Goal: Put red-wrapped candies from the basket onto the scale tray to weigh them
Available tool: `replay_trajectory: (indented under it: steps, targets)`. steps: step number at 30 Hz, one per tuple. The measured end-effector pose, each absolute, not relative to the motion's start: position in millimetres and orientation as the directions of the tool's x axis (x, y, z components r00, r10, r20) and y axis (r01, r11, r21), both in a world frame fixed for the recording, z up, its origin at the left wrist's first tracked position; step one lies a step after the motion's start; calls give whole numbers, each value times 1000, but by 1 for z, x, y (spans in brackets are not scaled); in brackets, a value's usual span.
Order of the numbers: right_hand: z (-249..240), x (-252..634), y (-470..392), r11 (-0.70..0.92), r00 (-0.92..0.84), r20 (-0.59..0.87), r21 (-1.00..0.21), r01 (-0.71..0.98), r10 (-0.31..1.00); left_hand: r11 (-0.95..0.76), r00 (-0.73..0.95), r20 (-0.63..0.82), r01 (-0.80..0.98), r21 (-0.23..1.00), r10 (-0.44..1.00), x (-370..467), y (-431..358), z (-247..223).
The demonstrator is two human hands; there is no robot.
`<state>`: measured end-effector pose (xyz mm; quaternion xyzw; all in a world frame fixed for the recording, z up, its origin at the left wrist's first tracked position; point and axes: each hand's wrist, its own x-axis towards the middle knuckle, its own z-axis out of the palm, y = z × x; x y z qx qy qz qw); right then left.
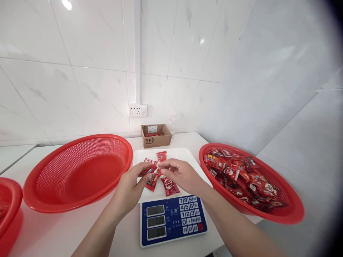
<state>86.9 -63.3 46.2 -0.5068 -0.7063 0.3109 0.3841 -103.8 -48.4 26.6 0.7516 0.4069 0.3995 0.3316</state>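
Observation:
My left hand [131, 187] is over the scale's white tray [186, 157], thumb and fingers closed on a small red snack packet [150, 170]. Close beside it, my right hand [182, 175] has its thumb and fingers curled together. What it pinches is mostly hidden, with only a bit of orange-red showing at the fingertips. Below the hands, a red packet with a white round print [169, 186] lies on the tray near the right fingers. A darker red packet [152, 182] is under the left thumb. Another packet [161, 156] lies behind the fingertips.
The scale's blue keypad panel [173, 221] faces me. At right, a red basket [297, 210] holds many packets; at left stands a bare-bottomed red basket [88, 175], with another red basket [13, 189] at the edge. A cardboard box [158, 142] stands near the tiled wall.

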Motion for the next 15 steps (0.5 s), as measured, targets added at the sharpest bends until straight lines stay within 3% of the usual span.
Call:
replay_trajectory:
  steps: [7,15]
  targets:
    - [48,79,-65,236,-194,186,-929,283,963,-383,349,289,243,891,892,-100,-55,28]
    - [55,78,-63,234,-250,166,-934,271,954,-363,448,243,203,909,860,-99,-57,26]
